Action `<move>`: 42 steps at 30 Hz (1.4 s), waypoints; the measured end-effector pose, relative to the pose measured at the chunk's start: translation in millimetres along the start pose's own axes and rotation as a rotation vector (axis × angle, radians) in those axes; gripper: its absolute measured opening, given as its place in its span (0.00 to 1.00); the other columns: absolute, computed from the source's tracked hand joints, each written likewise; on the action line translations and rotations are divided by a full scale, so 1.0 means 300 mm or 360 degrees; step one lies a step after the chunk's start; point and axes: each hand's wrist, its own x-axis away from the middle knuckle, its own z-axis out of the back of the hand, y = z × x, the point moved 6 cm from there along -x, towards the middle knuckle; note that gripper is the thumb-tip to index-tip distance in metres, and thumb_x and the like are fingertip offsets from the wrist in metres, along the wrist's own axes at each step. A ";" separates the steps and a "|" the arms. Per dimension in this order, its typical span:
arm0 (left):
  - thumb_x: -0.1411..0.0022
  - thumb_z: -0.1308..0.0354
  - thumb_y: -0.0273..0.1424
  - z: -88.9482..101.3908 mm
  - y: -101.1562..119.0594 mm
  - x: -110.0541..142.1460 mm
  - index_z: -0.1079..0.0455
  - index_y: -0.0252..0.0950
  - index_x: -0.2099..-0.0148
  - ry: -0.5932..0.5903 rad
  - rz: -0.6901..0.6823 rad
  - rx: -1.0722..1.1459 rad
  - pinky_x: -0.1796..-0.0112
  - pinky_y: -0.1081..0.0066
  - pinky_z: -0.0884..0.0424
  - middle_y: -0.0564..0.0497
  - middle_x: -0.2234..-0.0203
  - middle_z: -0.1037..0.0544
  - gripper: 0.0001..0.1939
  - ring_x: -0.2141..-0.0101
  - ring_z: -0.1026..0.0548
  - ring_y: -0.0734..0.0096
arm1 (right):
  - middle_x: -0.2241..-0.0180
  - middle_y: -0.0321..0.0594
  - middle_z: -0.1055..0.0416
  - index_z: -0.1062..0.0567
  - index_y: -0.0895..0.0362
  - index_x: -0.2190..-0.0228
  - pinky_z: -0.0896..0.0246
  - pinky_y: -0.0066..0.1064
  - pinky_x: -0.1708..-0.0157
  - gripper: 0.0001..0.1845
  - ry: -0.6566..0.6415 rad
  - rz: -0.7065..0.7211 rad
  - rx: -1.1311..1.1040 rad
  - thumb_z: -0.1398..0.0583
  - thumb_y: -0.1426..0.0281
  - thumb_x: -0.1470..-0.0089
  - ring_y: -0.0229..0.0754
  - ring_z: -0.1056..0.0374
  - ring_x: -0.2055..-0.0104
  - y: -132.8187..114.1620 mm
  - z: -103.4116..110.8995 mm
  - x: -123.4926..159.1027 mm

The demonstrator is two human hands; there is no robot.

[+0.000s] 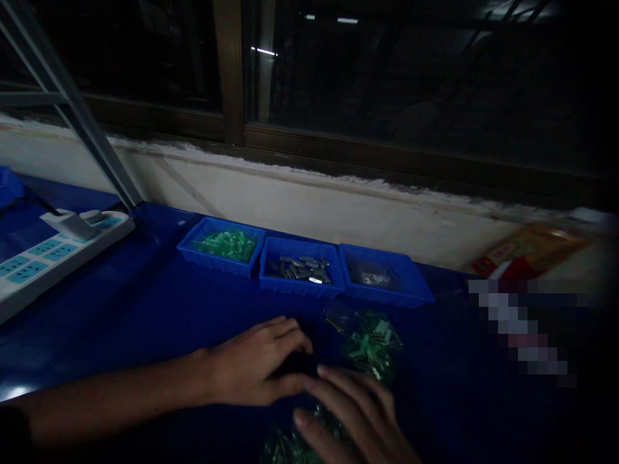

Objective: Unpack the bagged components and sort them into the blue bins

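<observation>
My left hand (258,364) reaches in over the blue table with its fingers bent and the thumb held apart from them. Nothing shows in the dark gap between them. Its thumb tip is close to the fingers of my right hand (360,415), and I cannot tell whether they touch. The right fingers are spread above a clear plastic bag (283,444) of small greenish parts, partly hidden under that hand. Beyond the right hand lies another clear bag (371,345) of green and metal pieces. A small clear packet (337,318) with thin metal pieces lies beside it.
Along the wall stand three blue bins: one with green parts (225,246), one with metal pieces (300,267), one with a clear bag (374,276). A white power strip (62,248) lies left near a metal frame (91,122). A yellow-red packet (532,250) rests at right.
</observation>
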 end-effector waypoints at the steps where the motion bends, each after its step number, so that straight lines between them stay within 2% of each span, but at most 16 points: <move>1: 0.39 0.51 0.36 0.006 0.001 0.000 0.38 0.34 0.54 0.0005 0.0013 0.0028 0.59 0.64 0.34 0.45 0.62 0.31 0.14 0.61 0.33 0.65 | 0.54 0.40 0.30 0.35 0.46 0.52 0.39 0.41 0.59 0.21 -0.0028 0.0064 0.0091 0.45 0.57 0.49 0.48 0.38 0.51 -0.022 -0.017 0.013; 4: 0.36 0.56 0.32 0.020 -0.010 0.000 0.40 0.34 0.52 0.0057 0.0098 0.0172 0.57 0.64 0.35 0.46 0.61 0.31 0.12 0.59 0.33 0.66 | 0.53 0.41 0.31 0.34 0.48 0.52 0.41 0.44 0.57 0.25 -0.0098 -0.0003 0.0231 0.47 0.52 0.49 0.51 0.42 0.48 -0.027 -0.065 0.018; 7: 0.34 0.60 0.32 0.043 -0.052 0.001 0.40 0.36 0.51 0.0261 0.0282 0.0437 0.59 0.67 0.34 0.48 0.62 0.30 0.13 0.61 0.32 0.70 | 0.50 0.47 0.35 0.36 0.51 0.50 0.46 0.50 0.54 0.30 -0.0223 -0.0258 0.0130 0.50 0.48 0.49 0.53 0.45 0.45 0.022 -0.094 -0.007; 11: 0.34 0.59 0.35 0.069 -0.106 0.005 0.39 0.35 0.53 0.0531 0.0473 0.0638 0.60 0.68 0.34 0.50 0.64 0.29 0.13 0.62 0.31 0.71 | 0.49 0.47 0.37 0.36 0.54 0.50 0.53 0.54 0.49 0.27 -0.0270 -0.0651 -0.0039 0.47 0.54 0.48 0.54 0.47 0.44 0.106 -0.101 -0.030; 15: 0.35 0.56 0.36 0.071 -0.112 0.000 0.38 0.34 0.54 0.0548 0.0472 0.0657 0.59 0.69 0.35 0.49 0.63 0.29 0.13 0.62 0.31 0.71 | 0.54 0.44 0.33 0.33 0.55 0.55 0.50 0.50 0.51 0.20 -0.0193 -0.0843 -0.0273 0.43 0.61 0.50 0.51 0.44 0.47 0.150 -0.102 -0.040; 19: 0.36 0.56 0.37 0.067 -0.104 -0.001 0.38 0.34 0.55 0.0513 0.0473 0.0623 0.60 0.69 0.35 0.50 0.64 0.29 0.13 0.62 0.32 0.70 | 0.61 0.41 0.31 0.32 0.55 0.62 0.47 0.45 0.54 0.11 0.0012 -0.0827 -0.0441 0.43 0.71 0.51 0.47 0.41 0.51 0.160 -0.073 -0.072; 22: 0.36 0.56 0.38 0.073 -0.100 0.000 0.37 0.34 0.56 0.0541 0.0469 0.0617 0.60 0.69 0.36 0.49 0.64 0.30 0.14 0.62 0.32 0.69 | 0.69 0.39 0.32 0.32 0.55 0.70 0.43 0.40 0.59 0.05 0.0196 -0.0851 -0.0578 0.45 0.76 0.52 0.44 0.38 0.58 0.180 -0.042 -0.107; 26: 0.35 0.60 0.41 0.083 -0.105 0.005 0.36 0.34 0.58 0.0634 0.0487 0.0723 0.59 0.70 0.37 0.49 0.65 0.30 0.18 0.62 0.32 0.70 | 0.73 0.36 0.36 0.34 0.55 0.73 0.41 0.33 0.68 0.06 0.0481 -0.0919 -0.0765 0.46 0.78 0.51 0.39 0.38 0.68 0.220 -0.017 -0.129; 29: 0.35 0.63 0.43 0.078 -0.111 0.008 0.36 0.34 0.58 0.0587 0.0536 0.0847 0.67 0.73 0.37 0.51 0.71 0.31 0.21 0.70 0.33 0.73 | 0.73 0.36 0.39 0.32 0.55 0.73 0.41 0.32 0.69 0.08 0.0726 -0.0719 -0.0544 0.45 0.80 0.53 0.38 0.40 0.68 0.213 0.004 -0.117; 32: 0.36 0.62 0.44 0.063 -0.107 0.005 0.35 0.33 0.63 0.0433 0.0539 0.0939 0.71 0.74 0.39 0.53 0.76 0.33 0.22 0.74 0.36 0.75 | 0.74 0.36 0.41 0.30 0.55 0.74 0.40 0.33 0.66 0.11 0.0616 -0.0423 -0.0338 0.44 0.83 0.56 0.38 0.43 0.68 0.176 -0.019 -0.109; 34: 0.37 0.56 0.43 0.053 -0.104 0.001 0.36 0.32 0.67 0.0355 0.0522 0.1041 0.71 0.75 0.40 0.54 0.77 0.34 0.19 0.74 0.37 0.76 | 0.73 0.37 0.41 0.29 0.55 0.73 0.40 0.32 0.66 0.13 0.0511 -0.0348 -0.0351 0.44 0.84 0.57 0.39 0.43 0.66 0.164 -0.038 -0.107; 36: 0.40 0.50 0.41 0.046 -0.105 -0.004 0.37 0.32 0.66 0.0347 0.0495 0.1190 0.70 0.75 0.39 0.54 0.75 0.34 0.15 0.73 0.36 0.76 | 0.69 0.39 0.39 0.28 0.55 0.72 0.39 0.33 0.65 0.14 0.0471 -0.0341 -0.0394 0.45 0.85 0.57 0.40 0.42 0.63 0.162 -0.048 -0.108; 39: 0.41 0.46 0.36 0.052 -0.123 -0.001 0.39 0.33 0.64 0.0513 0.0493 0.1326 0.69 0.75 0.39 0.55 0.74 0.34 0.10 0.72 0.36 0.77 | 0.63 0.42 0.39 0.28 0.56 0.67 0.41 0.38 0.58 0.15 0.0430 -0.0415 -0.0413 0.45 0.83 0.56 0.44 0.44 0.56 0.170 -0.054 -0.114; 42: 0.41 0.47 0.34 0.075 -0.138 0.020 0.39 0.34 0.65 0.0751 0.0500 0.1179 0.70 0.76 0.39 0.55 0.74 0.36 0.07 0.72 0.37 0.77 | 0.61 0.44 0.39 0.29 0.57 0.61 0.44 0.44 0.55 0.15 0.0387 -0.0596 -0.0478 0.43 0.77 0.54 0.47 0.45 0.53 0.194 -0.054 -0.116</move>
